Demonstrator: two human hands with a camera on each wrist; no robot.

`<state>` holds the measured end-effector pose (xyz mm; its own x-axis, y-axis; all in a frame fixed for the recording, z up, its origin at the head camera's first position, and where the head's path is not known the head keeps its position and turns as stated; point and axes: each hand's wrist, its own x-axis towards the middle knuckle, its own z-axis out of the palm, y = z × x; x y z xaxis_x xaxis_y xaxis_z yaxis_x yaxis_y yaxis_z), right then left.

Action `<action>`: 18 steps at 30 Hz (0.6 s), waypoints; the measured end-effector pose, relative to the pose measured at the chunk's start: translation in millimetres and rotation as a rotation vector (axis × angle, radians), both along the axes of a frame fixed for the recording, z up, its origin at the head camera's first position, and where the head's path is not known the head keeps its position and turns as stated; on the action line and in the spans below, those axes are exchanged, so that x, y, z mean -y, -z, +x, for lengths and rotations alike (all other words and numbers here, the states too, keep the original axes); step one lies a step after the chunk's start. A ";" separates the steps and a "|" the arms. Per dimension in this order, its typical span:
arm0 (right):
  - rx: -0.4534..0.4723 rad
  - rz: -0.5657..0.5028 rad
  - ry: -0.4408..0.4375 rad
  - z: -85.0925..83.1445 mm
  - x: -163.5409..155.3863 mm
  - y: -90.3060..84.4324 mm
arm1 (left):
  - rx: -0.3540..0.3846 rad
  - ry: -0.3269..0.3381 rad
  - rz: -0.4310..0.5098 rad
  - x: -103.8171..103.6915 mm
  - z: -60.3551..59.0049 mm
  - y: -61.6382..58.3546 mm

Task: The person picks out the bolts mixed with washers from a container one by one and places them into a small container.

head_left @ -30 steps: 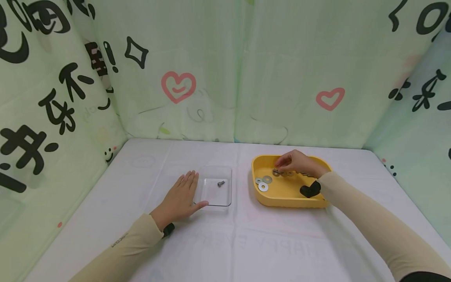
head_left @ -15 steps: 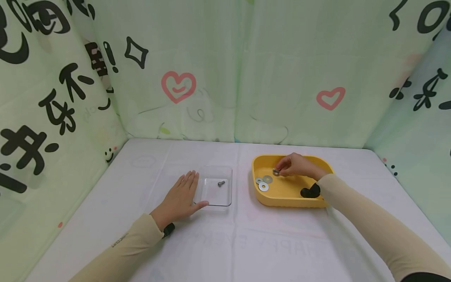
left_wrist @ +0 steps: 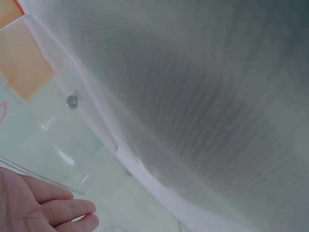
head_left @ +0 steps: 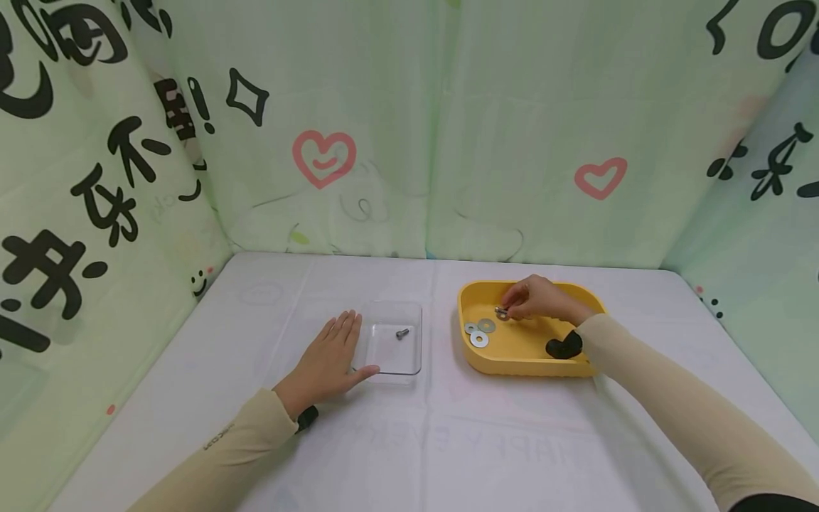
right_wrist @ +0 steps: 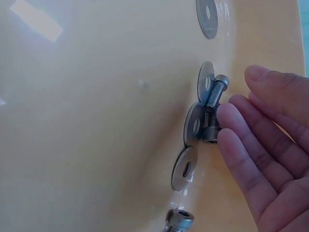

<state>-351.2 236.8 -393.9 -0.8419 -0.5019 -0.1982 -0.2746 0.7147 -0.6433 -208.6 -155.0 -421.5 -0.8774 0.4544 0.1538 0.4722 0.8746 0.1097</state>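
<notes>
My right hand (head_left: 536, 299) reaches into a yellow tray (head_left: 512, 364) at the right. Its fingertips (right_wrist: 231, 116) touch two small silver bolts (right_wrist: 213, 107) lying against flat washers (right_wrist: 194, 126); no thumb shows on them. More washers (head_left: 478, 334) lie at the tray's left end. My left hand (head_left: 326, 358) lies flat on the white table, its thumb against the front edge of a clear square tray (head_left: 409, 363). One silver bolt (head_left: 401, 333) rests inside that tray, also the bolt (left_wrist: 72, 101) in the left wrist view, beyond my left fingers (left_wrist: 48, 208).
A white cloth (head_left: 409, 441) covers the table. Pale green printed curtains (head_left: 384, 142) close it in at the back and both sides. Another bolt head (right_wrist: 179, 220) lies lower in the yellow tray. A black wrist strap (head_left: 564, 346) sits over the tray's near rim.
My right hand has dropped a little lower into the yellow tray and its fingertips now rest on the bolts. The left hand and the clear tray have not moved.
</notes>
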 end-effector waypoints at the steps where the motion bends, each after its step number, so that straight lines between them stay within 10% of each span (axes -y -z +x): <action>1: -0.003 0.000 -0.002 -0.1 0.0 -0.1 | 0.002 -0.002 -0.006 -0.1 -0.1 0.0; 18: -0.045 0.063 -0.038 -3.6 6.5 6.8 | 0.042 -0.020 -0.036 -0.3 0.3 -2.1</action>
